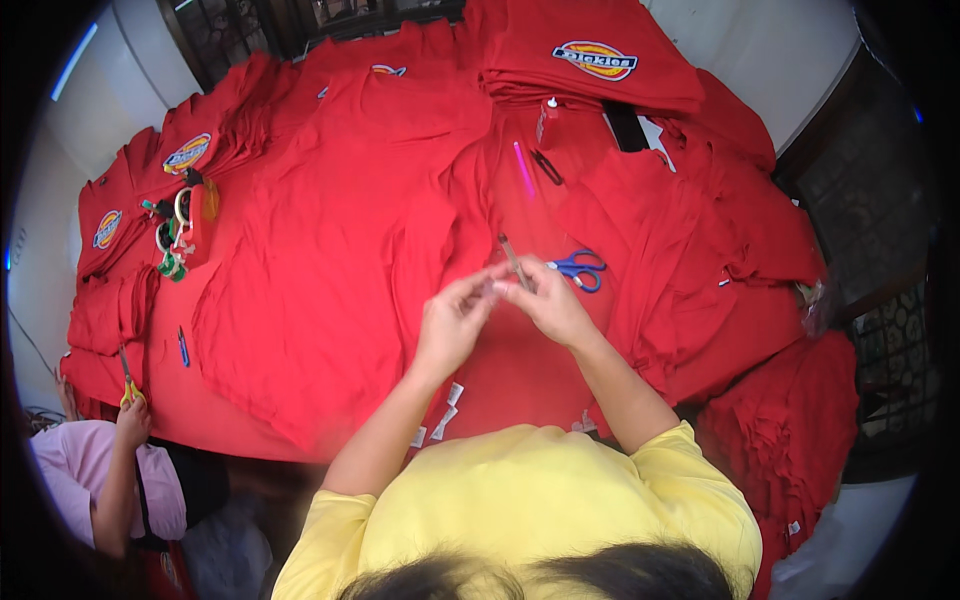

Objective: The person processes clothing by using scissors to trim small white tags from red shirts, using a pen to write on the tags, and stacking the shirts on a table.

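Observation:
My right hand [548, 302] is closed around a slim brownish pen-like tool [514, 262], its dark end pointing away from me. Close beside it, the fingers of my left hand [452, 325] are pinched together at a small, blurred purplish thing [488, 287] whose kind I cannot make out. Both hands meet above the red tabletop. Just right of my right hand lie blue-handled scissors [582, 270]. A large red garment [330, 250] is spread out to the left of my hands, its surface wrinkled.
Folded red shirts [570, 85] with badges are piled at the back. A pink stick [524, 168], black snips [546, 166] and a phone [626, 128] lie beyond my hands. At left are blue snips [183, 346], a tool holder [200, 222], and a co-worker's hand [132, 425] with yellow scissors [129, 388].

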`<state>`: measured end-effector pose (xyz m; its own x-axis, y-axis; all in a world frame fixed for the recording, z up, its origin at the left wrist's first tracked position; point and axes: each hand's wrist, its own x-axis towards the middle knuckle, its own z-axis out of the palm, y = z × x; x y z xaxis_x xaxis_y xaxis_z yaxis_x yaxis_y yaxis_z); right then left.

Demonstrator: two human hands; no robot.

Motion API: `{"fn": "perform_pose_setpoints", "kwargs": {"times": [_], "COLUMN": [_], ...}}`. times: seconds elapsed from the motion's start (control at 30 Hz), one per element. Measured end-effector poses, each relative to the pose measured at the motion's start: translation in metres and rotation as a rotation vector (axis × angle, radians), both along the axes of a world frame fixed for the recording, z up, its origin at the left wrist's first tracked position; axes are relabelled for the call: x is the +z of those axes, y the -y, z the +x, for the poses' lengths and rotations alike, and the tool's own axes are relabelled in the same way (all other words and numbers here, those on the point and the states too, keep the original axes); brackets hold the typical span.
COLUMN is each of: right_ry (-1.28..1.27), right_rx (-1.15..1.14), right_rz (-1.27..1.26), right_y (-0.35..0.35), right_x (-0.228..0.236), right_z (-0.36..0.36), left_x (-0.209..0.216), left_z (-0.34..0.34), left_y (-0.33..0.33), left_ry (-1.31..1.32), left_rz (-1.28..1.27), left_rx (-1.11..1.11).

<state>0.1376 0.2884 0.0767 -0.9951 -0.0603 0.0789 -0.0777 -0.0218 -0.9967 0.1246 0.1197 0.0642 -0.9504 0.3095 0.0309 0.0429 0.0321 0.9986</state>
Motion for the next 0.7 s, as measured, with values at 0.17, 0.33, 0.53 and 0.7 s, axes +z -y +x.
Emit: {"fn": "perform_pose_setpoints", "kwargs": {"times": [0.17,0.33,0.53,0.7], "right_ry": [-0.217,-0.267,-0.024,0.179], "right_rx": [-0.172,-0.263,-0.264,-0.009], "right_rz": [-0.194,-0.085,0.593,1.16], "right_y": [-0.003,0.021,-0.027,-0.019], "right_x": [0.013,0.009,-0.036,-0.042], "right_z": [-0.007,-0.005,0.024,0.082], "left_x": [0.005,-0.002,-0.035,-0.044], "left_z": [-0.013,-0.013,-0.011,-0.011], "left_y": [0.01,0.006,0.018,0.011], "left_ry": [-0.132,-0.22,-0.07,-0.102], "left_rz": [-0.192,-0.278,-0.303,-0.212], "left_rx": [0.104,0.105,0.085,0.066]}}
